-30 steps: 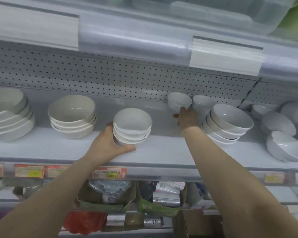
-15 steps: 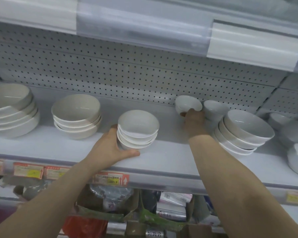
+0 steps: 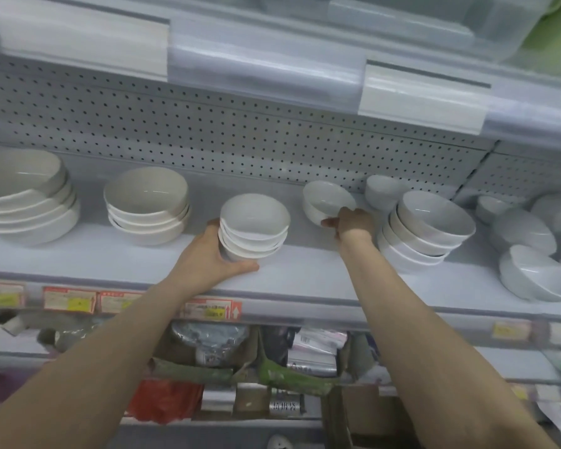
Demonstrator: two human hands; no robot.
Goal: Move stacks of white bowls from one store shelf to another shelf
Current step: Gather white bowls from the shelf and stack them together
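Your left hand (image 3: pixel 208 259) grips the bowl stack (image 3: pixel 255 230) on the grey shelf (image 3: pixel 305 277); your right hand (image 3: pixel 353 223), at 2 o'clock, pinches a tilted bowl (image 3: pixel 326 200) before the pegboard (image 3: pixel 240 137).

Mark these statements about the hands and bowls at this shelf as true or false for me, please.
1. The left hand grips a stack of white bowls. True.
2. The right hand holds a price tag. False: it holds a single white bowl, tilted.
3. A perforated panel backs the shelf. True.
4. More white bowls fill the level below. False: packaged goods lie there.
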